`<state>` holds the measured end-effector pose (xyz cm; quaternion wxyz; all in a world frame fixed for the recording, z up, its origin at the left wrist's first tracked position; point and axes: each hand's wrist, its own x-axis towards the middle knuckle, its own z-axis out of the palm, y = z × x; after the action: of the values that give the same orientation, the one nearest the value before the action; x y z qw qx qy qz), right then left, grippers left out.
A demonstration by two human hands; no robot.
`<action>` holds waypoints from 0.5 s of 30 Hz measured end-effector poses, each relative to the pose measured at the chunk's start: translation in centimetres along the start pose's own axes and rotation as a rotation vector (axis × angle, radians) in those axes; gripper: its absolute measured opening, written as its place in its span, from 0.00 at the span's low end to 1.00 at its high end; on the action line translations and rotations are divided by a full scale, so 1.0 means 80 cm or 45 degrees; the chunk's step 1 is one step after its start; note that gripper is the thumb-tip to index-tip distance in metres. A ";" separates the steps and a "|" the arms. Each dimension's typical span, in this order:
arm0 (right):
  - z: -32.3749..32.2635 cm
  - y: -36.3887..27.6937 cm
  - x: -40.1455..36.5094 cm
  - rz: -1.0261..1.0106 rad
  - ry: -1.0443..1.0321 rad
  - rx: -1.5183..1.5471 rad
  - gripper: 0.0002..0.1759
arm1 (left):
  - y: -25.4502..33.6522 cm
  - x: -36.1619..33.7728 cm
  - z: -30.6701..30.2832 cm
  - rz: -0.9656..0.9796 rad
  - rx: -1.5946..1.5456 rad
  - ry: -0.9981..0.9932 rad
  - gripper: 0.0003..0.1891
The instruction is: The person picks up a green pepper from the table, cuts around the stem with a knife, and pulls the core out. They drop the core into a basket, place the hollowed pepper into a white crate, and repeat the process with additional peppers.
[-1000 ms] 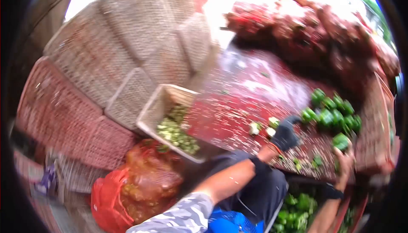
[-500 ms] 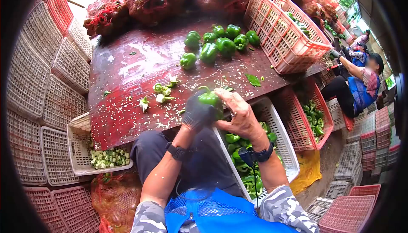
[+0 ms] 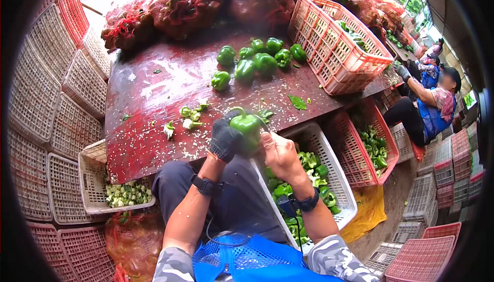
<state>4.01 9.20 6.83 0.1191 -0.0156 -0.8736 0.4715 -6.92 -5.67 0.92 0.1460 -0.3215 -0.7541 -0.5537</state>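
My left hand (image 3: 226,139), in a dark glove, grips a green bell pepper (image 3: 246,127) with its curled stem upward, over the table's front edge. Against the pepper's right side is my right hand (image 3: 283,156), bare and closed. A thin dark edge shows by its thumb, but I cannot make out what it holds. Cut pepper cores (image 3: 190,115) lie on the red table (image 3: 139,143) among scattered seeds. Farther back sits a group of whole green peppers (image 3: 265,64). Below my right arm, a white crate (image 3: 346,199) contains cut green peppers.
A pink crate (image 3: 342,50) with peppers stands on the table's right. Filled net bags (image 3: 188,6) line the back. At left, a white crate (image 3: 87,179) holds cores beside stacked crates (image 3: 38,81). A red crate (image 3: 355,163) and a seated person (image 3: 435,112) are to the right.
My right hand has gone from spread fingers around the pepper to a closed grip beside it. The pepper is still in my left hand, now slightly farther left.
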 end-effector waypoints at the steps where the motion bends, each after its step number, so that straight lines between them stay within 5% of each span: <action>1: 0.000 0.000 0.000 0.003 -0.007 -0.071 0.29 | 0.000 -0.001 0.002 0.004 -0.001 -0.004 0.16; 9: 0.005 0.007 -0.019 0.068 -0.059 0.187 0.29 | 0.018 0.010 -0.008 0.153 0.160 -0.133 0.13; 15: 0.016 0.042 -0.051 -0.025 -0.136 0.131 0.29 | -0.047 -0.008 -0.006 0.161 0.332 -0.096 0.15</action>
<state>7.41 9.41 2.58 0.0776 0.0243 -0.8534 0.5149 -8.97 -7.01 -2.08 0.1927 -0.3674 -0.8028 -0.4282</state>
